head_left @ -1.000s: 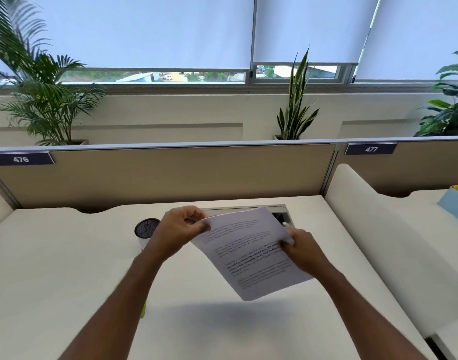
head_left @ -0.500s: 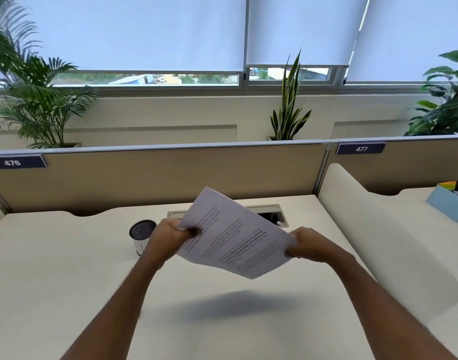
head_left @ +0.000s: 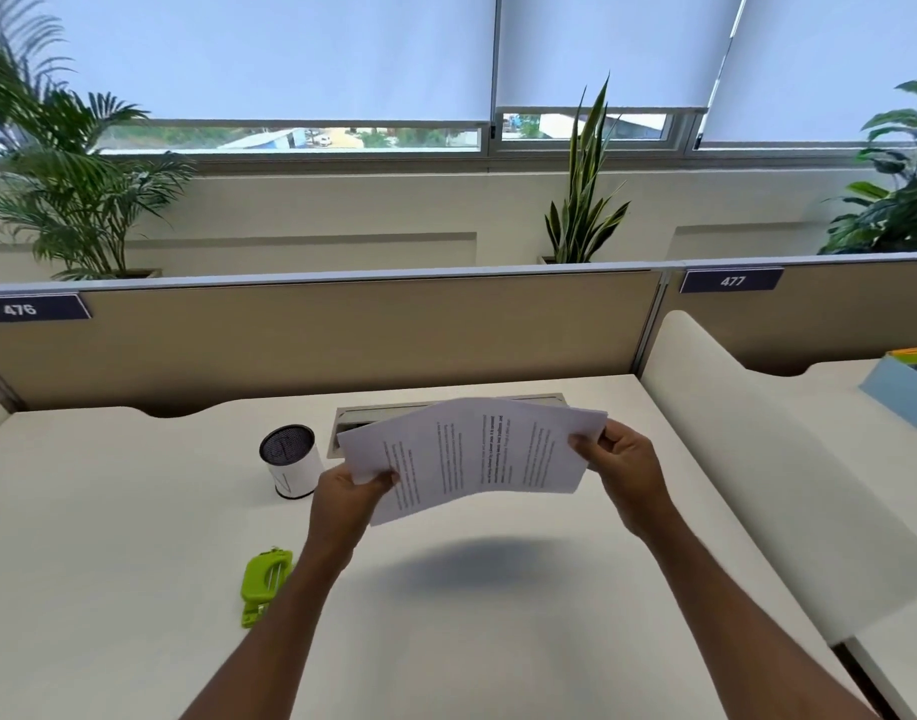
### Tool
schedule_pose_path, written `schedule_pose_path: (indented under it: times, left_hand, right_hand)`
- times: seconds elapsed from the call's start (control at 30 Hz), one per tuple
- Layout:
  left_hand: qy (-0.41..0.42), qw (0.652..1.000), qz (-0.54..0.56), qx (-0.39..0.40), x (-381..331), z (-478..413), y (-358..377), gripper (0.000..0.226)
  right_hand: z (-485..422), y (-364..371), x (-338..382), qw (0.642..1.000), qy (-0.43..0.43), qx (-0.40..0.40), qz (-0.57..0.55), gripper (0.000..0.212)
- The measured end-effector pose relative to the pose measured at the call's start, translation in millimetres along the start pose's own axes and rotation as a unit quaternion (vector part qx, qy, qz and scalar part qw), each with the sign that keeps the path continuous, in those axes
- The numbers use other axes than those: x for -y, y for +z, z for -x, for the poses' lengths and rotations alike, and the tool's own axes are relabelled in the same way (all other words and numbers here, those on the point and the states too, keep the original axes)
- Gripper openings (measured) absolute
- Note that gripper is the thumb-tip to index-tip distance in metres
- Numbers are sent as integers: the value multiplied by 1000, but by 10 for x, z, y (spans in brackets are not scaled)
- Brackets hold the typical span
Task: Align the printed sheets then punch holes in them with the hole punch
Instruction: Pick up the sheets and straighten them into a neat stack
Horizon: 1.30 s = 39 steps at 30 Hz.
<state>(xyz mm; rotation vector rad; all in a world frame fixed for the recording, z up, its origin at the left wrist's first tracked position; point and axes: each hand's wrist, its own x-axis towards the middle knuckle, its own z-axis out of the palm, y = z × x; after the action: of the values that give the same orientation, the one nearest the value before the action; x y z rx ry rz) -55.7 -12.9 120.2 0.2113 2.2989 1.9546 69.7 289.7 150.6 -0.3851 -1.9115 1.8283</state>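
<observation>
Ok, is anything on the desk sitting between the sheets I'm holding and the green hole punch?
Nothing visible. The printed sheets are held in the air by both hands; the green hole punch lies on bare desk beside the left forearm. The mesh cup stands farther back, off that path.

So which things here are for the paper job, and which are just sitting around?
For the job:
- printed sheets, held above the desk by the left hand and right hand
- green hole punch, lying on the desk, untouched

Just sitting around:
- mesh-top cup
- blue box on the next desk
- plants
</observation>
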Motion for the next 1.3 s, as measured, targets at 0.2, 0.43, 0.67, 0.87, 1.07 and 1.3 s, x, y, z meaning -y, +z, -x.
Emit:
schedule_pose_path:
  times: [0.2, 0.43, 0.67, 0.87, 1.07, 1.3]
  left_hand:
    - [-53, 997, -49, -33, 541, 214, 138, 18]
    - [-40, 995, -74, -45, 639, 254, 252, 18]
    - [-56, 995, -74, -30, 776, 259, 185, 25]
    - [-43, 997, -57, -28, 556, 198, 152, 21]
    - [49, 995, -86, -19, -16, -49, -97, 7]
    - [57, 989, -132, 18, -304, -192, -273, 9]
  right_hand:
    - [303, 2, -546, 996, 84, -6, 19, 19]
    - [359, 12, -775, 990, 127, -42, 42, 16]
    - [350, 19, -741, 988, 123, -2, 93, 21]
    - [258, 32, -609, 989, 99, -7, 112, 20]
    - [66, -51, -214, 985, 45, 38, 162, 16]
    - [-139, -65, 283, 977, -26, 49, 207, 25]
